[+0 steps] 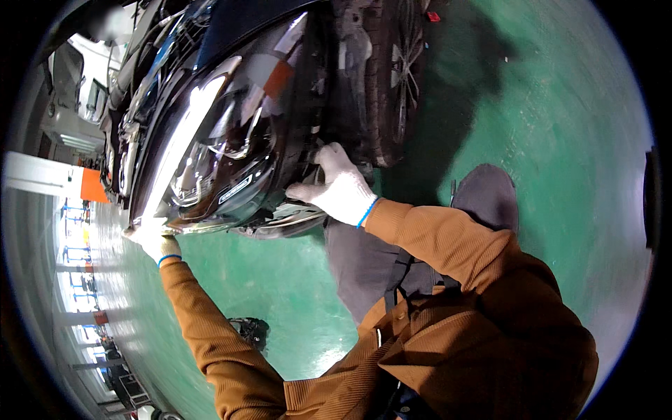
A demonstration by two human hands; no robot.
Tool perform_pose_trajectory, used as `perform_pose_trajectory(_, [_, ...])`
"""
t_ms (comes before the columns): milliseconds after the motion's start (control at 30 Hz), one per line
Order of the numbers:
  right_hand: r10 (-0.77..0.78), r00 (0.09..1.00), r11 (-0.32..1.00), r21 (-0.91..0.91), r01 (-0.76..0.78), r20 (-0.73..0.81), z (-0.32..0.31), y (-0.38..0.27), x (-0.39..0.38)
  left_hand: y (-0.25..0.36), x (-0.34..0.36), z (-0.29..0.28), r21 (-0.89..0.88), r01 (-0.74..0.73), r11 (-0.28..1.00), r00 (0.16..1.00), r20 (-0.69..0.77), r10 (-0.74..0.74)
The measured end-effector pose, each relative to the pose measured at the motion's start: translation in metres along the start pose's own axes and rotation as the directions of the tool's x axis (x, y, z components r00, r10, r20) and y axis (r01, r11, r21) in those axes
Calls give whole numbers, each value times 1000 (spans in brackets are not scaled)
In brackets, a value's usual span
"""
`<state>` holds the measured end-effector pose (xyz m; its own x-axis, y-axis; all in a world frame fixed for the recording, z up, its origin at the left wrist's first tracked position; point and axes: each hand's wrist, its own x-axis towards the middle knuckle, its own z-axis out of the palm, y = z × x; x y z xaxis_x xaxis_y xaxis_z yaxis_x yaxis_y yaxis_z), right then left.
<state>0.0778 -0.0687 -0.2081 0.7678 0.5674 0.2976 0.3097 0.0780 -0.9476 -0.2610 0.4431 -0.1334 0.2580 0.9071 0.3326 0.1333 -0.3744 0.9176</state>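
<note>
A large car headlight (pixel 227 157) with a clear, glossy lens sits at the front corner of a dark car. My left hand (pixel 155 240), in a white knit glove, is closed on its lower front corner; the fingertips are partly lost in glare. At the headlight's outer lower side is my gloved right hand (pixel 341 187), thumb spread well away from the fingers. Its thumb reaches the dark edge beside the lens, while the fingertips rest near the black parts ahead of the wheel. Whether they press on the headlight I cannot tell.
The front wheel (pixel 395 84) stands just beyond my right hand. Below the headlight shows a curved dark part (pixel 290 222). A dark object (pixel 250 332) lies on the green floor (pixel 301 294) by my left forearm. An orange-and-white barrier (pixel 91 185) is at the far left.
</note>
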Motion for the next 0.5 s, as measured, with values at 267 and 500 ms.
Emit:
perform_pose_trajectory(267, [69, 998, 995, -66, -69, -6, -10, 10, -1, 57, -80, 112, -106, -139, 985, 975, -191, 117])
perform_pose_trajectory(500, [64, 998, 997, -38, -64, 1, -7, 3, -2, 7, -27, 47, -279, -18, 960, 999, -44, 6])
